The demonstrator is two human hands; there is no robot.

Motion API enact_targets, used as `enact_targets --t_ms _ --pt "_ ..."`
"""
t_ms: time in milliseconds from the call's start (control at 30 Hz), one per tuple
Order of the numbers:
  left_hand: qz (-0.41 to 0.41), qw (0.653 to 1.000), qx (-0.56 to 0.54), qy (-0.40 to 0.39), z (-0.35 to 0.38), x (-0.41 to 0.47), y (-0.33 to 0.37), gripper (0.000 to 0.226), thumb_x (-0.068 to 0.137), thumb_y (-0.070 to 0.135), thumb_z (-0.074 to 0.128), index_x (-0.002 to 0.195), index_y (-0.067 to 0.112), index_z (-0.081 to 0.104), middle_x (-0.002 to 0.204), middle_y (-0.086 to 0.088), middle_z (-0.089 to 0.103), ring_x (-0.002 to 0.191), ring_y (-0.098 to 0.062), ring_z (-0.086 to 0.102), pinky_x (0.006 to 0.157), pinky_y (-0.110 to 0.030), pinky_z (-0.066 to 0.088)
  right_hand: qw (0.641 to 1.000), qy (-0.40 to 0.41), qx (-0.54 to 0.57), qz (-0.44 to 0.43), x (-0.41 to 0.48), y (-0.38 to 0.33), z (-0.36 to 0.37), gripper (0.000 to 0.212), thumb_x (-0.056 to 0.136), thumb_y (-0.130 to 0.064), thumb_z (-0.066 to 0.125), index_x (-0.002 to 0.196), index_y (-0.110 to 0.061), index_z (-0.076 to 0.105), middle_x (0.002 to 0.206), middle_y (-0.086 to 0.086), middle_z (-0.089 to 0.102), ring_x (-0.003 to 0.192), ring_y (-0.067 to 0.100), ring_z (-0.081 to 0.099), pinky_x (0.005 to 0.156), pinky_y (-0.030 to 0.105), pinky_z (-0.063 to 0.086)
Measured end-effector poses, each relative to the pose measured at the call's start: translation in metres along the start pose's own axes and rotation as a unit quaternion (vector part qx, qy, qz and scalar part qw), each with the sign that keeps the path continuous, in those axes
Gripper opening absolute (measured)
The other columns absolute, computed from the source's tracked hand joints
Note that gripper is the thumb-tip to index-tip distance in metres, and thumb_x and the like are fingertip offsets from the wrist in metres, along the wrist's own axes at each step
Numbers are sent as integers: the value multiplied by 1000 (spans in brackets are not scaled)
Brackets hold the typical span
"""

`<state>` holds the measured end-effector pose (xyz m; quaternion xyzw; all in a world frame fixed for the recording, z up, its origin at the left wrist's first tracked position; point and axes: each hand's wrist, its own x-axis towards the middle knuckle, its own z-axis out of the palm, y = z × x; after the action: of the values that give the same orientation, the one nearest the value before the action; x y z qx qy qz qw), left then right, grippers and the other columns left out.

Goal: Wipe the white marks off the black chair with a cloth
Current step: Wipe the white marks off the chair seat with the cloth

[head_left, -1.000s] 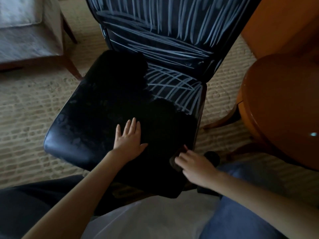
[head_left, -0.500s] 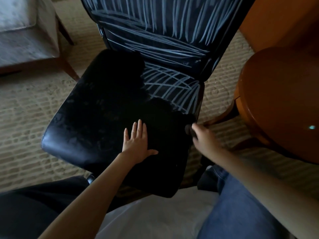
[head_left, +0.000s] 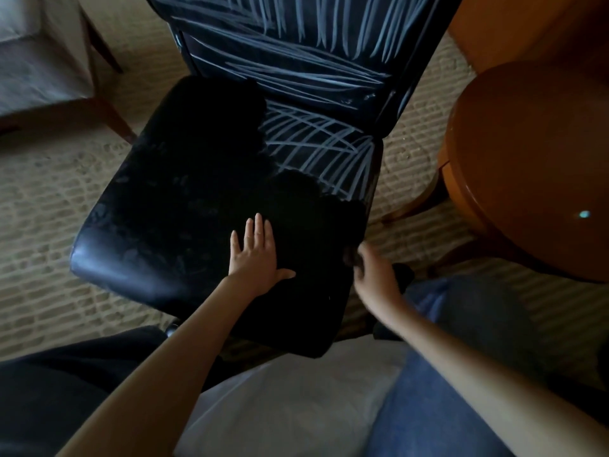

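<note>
It's dim in here, and the light falls from the left: a soft sheen lies along the front-left edge of the black chair (head_left: 171, 206), while the middle of its seat sinks to featureless black. A small bright glint sits on the round wooden table (head_left: 534, 166). The right hand (head_left: 372, 275) is smeared by motion. Straight lines bow toward the frame's edges, and the corners go soft.

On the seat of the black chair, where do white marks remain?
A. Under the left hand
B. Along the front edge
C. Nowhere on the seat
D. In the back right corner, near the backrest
D: the white marks cross the seat's back right corner below the backrest; the front edge and the area around the left hand look plain black.
</note>
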<state>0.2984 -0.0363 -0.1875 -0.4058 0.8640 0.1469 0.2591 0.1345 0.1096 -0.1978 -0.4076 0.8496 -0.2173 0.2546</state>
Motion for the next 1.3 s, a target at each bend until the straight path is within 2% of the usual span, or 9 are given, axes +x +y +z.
enact_targets --t_ms 167,300,433,567,700,767,1067,1200,1300 --pt "-4 1000 8 8 2 0 0 111 82 69 45 146 1 -16 154 -16 -22 144 -29 -17 116 -51 -2 963 -121 -122 -207 -77 -6 26 51 65 4 66 106 -17 46 91 12 56 70 33 58 51 35 48" --pt "3 1000 -5 14 2 -1 -2 110 82 69 45 146 3 -16 155 -15 -22 144 -28 -17 116 -52 -2 952 -86 -166 -243 -36 -1 15 37 71 1 70 103 -10 55 87 12 56 67 31 58 49 32 45" --pt "8 1000 -13 15 2 -1 -1 110 82 71 43 146 4 -16 155 -14 -23 144 -27 -18 116 -53 -2 975 -37 -148 -164 3 2 -5 23 88 -3 53 110 -9 54 97 10 56 83 29 59 64 35 46" --pt "9 1000 -10 17 1 1 1 108 82 72 39 146 5 -17 154 -14 -24 144 -26 -19 116 -53 -4 992 57 -79 -81 70 10 -32 12 89 4 47 98 -2 53 79 13 54 78 37 59 65 41 46" --pt "10 1000 -2 23 4 1 -1 108 82 74 36 146 6 -17 154 -13 -23 144 -26 -19 115 -54 -3 991 67 -64 -92 72 7 -32 21 90 2 53 110 3 59 98 19 62 93 33 60 72 22 35" --pt "13 1000 4 25 5 0 -3 108 82 74 35 146 6 -17 155 -13 -23 144 -26 -19 115 -54 -3 988 42 -69 -128 51 6 -23 21 84 8 55 103 2 60 98 18 60 94 34 60 76 17 33" --pt "56 998 12 16 -6 -5 -35 113 75 74 49 150 12 -9 157 -5 -18 145 -19 -14 114 -53 -6 967 -140 -106 -182 -10 -8 -12 18 94 -9 50 112 -8 52 114 7 45 101 23 51 83 32 41" --pt "60 998 22 22 -5 -8 -46 113 74 78 45 150 13 -8 157 -2 -18 145 -17 -13 115 -52 -6 986 -38 -89 -135 55 -6 -35 18 92 -5 51 110 -4 54 116 11 50 98 27 56 75 29 40" --pt "54 998 19 31 -5 -8 -52 106 77 78 37 150 15 -4 158 1 -15 146 -15 -11 116 -50 -6 991 45 -118 -51 110 8 -55 21 93 -5 51 113 -2 54 117 16 54 106 32 55 81 31 41"
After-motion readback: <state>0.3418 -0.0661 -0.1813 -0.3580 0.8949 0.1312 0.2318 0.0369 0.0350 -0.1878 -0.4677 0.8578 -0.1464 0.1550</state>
